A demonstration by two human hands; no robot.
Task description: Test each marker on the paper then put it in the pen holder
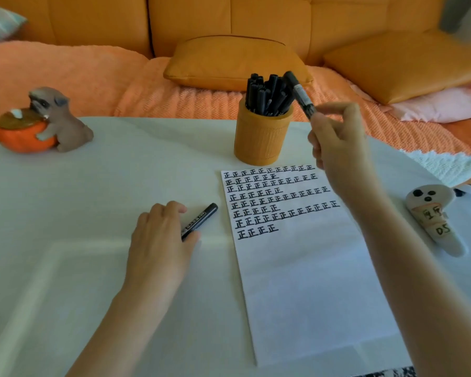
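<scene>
A white sheet of paper (305, 268) lies on the table, its upper part covered with rows of black written marks. Behind it stands an orange pen holder (261, 137) packed with several black markers (267, 96). My right hand (337, 142) pinches a capped black marker (299, 93) by its lower end, raised and tilted beside the holder's right rim. My left hand (161, 238) rests on the table left of the paper, its fingers on the lower end of another black marker (200, 220) lying there.
A dog figurine hugging an orange bowl (38, 123) sits at the table's far left. A white ghost-shaped ornament (435, 216) lies right of the paper. An orange sofa with cushions (237, 61) runs behind the white table (93, 186).
</scene>
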